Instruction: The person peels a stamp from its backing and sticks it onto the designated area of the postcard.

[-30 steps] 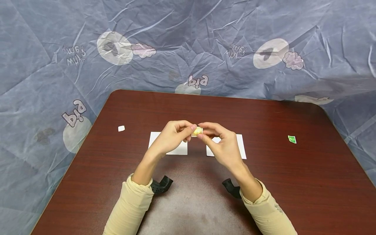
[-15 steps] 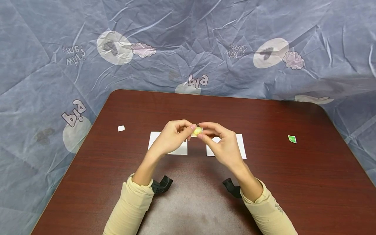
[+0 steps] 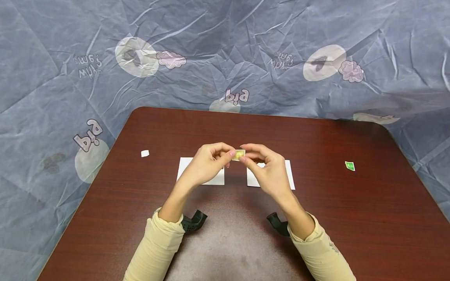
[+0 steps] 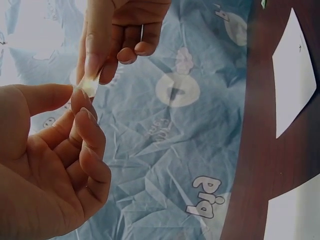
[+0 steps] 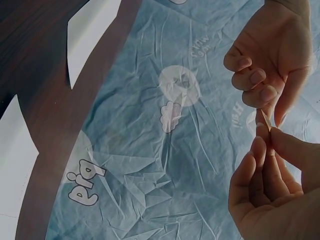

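Note:
A small yellow stamp-like piece of paper (image 3: 239, 154) with a pale border is held up between both hands. My left hand (image 3: 204, 166) pinches its left edge between thumb and forefinger. At the right edge, my right hand (image 3: 270, 173) holds it with the thumb in front. Seen from the left wrist, the piece (image 4: 89, 86) looks thin, with light showing through. In the right wrist view it is nearly edge-on. Two white sheets of paper, left (image 3: 217, 178) and right (image 3: 289, 173), lie on the table under the hands and are partly hidden by them.
A small white square (image 3: 145, 153) lies on the left of the brown table (image 3: 225, 130), and a small green stamp-like piece (image 3: 349, 166) on its right. Black wrist mounts (image 3: 195, 221) show by both sleeves. A wrinkled grey-blue printed sheet (image 3: 211, 47) hangs behind the table.
Both hands have shifted slightly up and to the right with the yellow piece, which has tilted and looks paler. The papers on the table have stayed put.

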`<state>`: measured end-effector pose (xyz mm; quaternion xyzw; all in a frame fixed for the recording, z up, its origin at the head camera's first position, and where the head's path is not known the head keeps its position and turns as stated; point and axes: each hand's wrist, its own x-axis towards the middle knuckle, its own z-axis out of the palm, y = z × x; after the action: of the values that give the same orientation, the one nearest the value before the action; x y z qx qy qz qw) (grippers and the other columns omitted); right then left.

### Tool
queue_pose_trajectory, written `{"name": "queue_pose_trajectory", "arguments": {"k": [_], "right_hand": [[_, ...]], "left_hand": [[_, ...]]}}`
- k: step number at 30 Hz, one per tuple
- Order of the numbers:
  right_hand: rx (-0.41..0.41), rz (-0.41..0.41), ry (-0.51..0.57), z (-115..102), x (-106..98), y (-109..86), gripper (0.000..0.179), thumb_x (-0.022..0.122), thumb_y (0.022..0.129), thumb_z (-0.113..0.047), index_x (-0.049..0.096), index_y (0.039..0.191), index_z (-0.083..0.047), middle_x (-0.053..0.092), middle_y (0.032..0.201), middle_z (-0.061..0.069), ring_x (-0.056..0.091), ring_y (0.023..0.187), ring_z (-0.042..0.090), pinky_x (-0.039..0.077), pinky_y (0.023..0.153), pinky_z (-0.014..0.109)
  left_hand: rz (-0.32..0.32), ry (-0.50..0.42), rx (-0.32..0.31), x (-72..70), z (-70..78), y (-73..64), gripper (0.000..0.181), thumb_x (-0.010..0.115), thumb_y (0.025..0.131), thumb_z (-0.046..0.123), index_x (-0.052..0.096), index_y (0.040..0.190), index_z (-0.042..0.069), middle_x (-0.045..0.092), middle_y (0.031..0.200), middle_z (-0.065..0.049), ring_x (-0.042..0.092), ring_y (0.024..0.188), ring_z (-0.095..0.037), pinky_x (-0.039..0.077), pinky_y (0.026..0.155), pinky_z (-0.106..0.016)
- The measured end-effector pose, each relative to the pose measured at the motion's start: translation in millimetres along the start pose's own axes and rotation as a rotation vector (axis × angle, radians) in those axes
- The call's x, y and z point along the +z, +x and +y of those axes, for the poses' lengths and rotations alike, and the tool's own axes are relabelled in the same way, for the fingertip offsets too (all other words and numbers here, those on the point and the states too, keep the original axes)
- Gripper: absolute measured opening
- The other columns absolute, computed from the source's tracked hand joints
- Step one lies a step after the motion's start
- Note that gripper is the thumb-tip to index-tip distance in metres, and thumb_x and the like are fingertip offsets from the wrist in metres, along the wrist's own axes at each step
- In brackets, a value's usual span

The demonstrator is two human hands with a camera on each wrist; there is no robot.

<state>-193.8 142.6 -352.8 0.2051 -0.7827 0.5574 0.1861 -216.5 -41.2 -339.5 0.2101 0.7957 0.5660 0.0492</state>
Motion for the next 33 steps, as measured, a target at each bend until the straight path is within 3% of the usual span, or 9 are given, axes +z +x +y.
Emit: {"name": "queue_pose_trajectory", "arguments": {"k": [7,12,16,23,29,33], "right_hand": [[-0.003,0.038,-0.022,3,-1,1.6,0.024,0.073,0.081,0.004,0.069,0.104,0.0,0.071,0.079,0.011,0.064,0.068,0.016,0.048,0.064,0.02],[0.004,0.047,-0.032,4,-2,1.6,0.024,0.073,0.081,0.003,0.069,0.105,0.0,0.071,0.078,0.011,0.061,0.065,0.014,0.047,0.063,0.02],[0.003,0.045,-0.033,5,-2,1.8,0.025,0.073,0.081,0.003,0.069,0.106,-0.001,0.071,0.078,0.011,0.061,0.065,0.014,0.047,0.063,0.02],[0.008,0.052,-0.052,5,-3,2.5,0.027,0.073,0.082,0.001,0.069,0.108,-0.003,0.071,0.079,0.007,0.061,0.067,0.013,0.048,0.064,0.02],[0.009,0.052,-0.024,5,-4,2.4,0.026,0.072,0.081,0.004,0.069,0.106,-0.002,0.071,0.079,0.014,0.061,0.067,0.012,0.048,0.064,0.02],[0.016,0.055,-0.028,6,-4,2.1,0.025,0.073,0.081,0.004,0.069,0.105,-0.002,0.071,0.079,0.012,0.061,0.066,0.013,0.047,0.063,0.02]], "left_hand": [[0.039,0.053,-0.002,1.9,-1.6,1.8,0.019,0.058,0.096,0.019,0.068,0.109,0.009,0.064,0.074,-0.007,0.06,0.069,-0.022,0.041,0.059,-0.029],[0.116,0.214,-0.02,2.2,-12.4,5.6,0.023,0.059,0.094,0.02,0.065,0.115,0.011,0.063,0.085,0.002,0.06,0.078,-0.015,0.044,0.068,-0.032],[0.122,0.331,-0.071,2.5,-20.8,7.4,0.03,0.059,0.094,0.022,0.061,0.122,0.012,0.06,0.101,-0.004,0.056,0.093,-0.02,0.043,0.079,-0.037],[0.029,0.472,-0.197,3.1,-32.9,12.2,0.051,0.057,0.095,0.03,0.044,0.143,0.016,0.043,0.139,-0.013,0.039,0.126,-0.032,0.036,0.097,-0.049],[-0.068,0.524,-0.252,2.6,-47.9,16.3,0.06,0.055,0.096,0.031,0.032,0.149,0.012,0.032,0.148,-0.016,0.03,0.134,-0.037,0.03,0.104,-0.052],[-0.119,0.567,-0.29,2.2,-55.7,17.4,0.066,0.055,0.096,0.032,0.026,0.151,0.009,0.025,0.152,-0.018,0.021,0.138,-0.039,0.022,0.108,-0.055]]}}
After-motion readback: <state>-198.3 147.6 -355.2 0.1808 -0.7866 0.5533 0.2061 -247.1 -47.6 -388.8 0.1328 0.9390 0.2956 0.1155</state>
